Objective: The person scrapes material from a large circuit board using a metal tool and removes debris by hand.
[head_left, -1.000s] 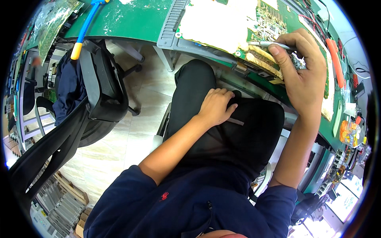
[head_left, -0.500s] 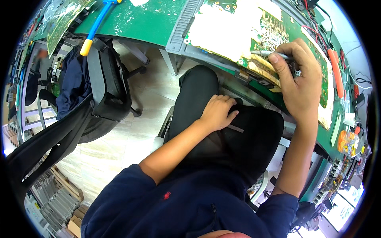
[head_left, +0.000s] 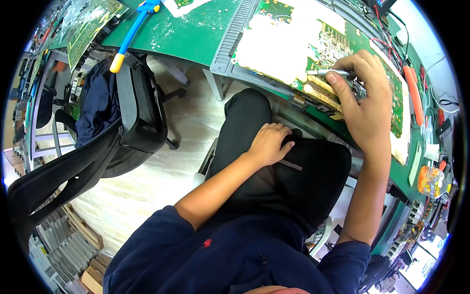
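My right hand (head_left: 364,95) is closed round a thin silver pen-like tool (head_left: 322,72), its tip touching or just above a green circuit board (head_left: 330,46). The board has large white, glare-washed areas (head_left: 276,44) and cream-coloured strips (head_left: 320,95) along its near edge, and lies over a grey ridged tray or plate (head_left: 227,44). My left hand (head_left: 268,143) rests on my dark trousers in my lap, fingers lying loosely apart, with nothing visible in them.
A green worktable (head_left: 181,36) holds a blue-and-yellow tool (head_left: 131,36), another board (head_left: 88,34), a red-handled tool (head_left: 413,95), cables and an orange-filled plastic container (head_left: 431,181). A black chair (head_left: 132,100) with navy cloth (head_left: 95,110) stands at left.
The whole view has shifted, so table and chair appear slightly lower and further right. My right hand stays on the tool at the board; my left hand still rests in my lap.
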A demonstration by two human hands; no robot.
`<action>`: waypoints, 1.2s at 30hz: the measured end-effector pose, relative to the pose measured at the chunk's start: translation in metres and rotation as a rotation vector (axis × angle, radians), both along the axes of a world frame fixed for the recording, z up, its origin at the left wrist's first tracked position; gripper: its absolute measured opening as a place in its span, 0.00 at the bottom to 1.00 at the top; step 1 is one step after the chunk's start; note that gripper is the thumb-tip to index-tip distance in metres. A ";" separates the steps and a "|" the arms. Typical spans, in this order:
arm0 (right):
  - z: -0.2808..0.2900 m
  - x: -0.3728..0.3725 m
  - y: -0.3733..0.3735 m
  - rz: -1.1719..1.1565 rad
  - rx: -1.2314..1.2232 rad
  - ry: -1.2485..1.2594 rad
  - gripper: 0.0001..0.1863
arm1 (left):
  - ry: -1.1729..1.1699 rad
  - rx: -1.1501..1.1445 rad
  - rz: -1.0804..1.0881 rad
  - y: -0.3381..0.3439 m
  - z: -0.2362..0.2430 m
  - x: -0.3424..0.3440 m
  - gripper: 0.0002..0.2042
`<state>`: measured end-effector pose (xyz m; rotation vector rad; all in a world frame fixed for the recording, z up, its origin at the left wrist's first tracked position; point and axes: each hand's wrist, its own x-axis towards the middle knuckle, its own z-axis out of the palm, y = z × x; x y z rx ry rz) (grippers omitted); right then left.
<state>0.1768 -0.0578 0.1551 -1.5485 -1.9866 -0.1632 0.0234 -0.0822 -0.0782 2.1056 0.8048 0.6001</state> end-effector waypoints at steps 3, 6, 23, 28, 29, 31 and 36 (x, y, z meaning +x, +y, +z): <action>0.002 -0.005 0.002 0.020 -0.038 0.029 0.07 | 0.008 -0.003 0.001 0.002 0.002 0.000 0.13; 0.000 -0.015 0.001 0.028 -0.082 0.053 0.06 | -0.028 -0.021 0.014 0.002 0.002 -0.001 0.13; 0.001 -0.012 0.008 0.110 -0.160 0.022 0.13 | -0.054 -0.054 0.022 0.002 0.004 -0.002 0.12; 0.000 -0.014 0.007 0.059 -0.197 0.052 0.16 | -0.054 -0.054 0.018 0.002 0.003 -0.002 0.13; 0.000 -0.014 0.007 0.066 -0.193 0.055 0.16 | -0.053 -0.060 0.018 0.001 0.004 -0.001 0.13; 0.001 -0.014 0.008 0.067 -0.198 0.059 0.16 | -0.045 -0.062 0.014 0.002 0.004 -0.001 0.13; 0.002 -0.015 0.007 0.008 -0.264 0.116 0.17 | -0.055 -0.047 0.018 0.001 0.003 -0.001 0.13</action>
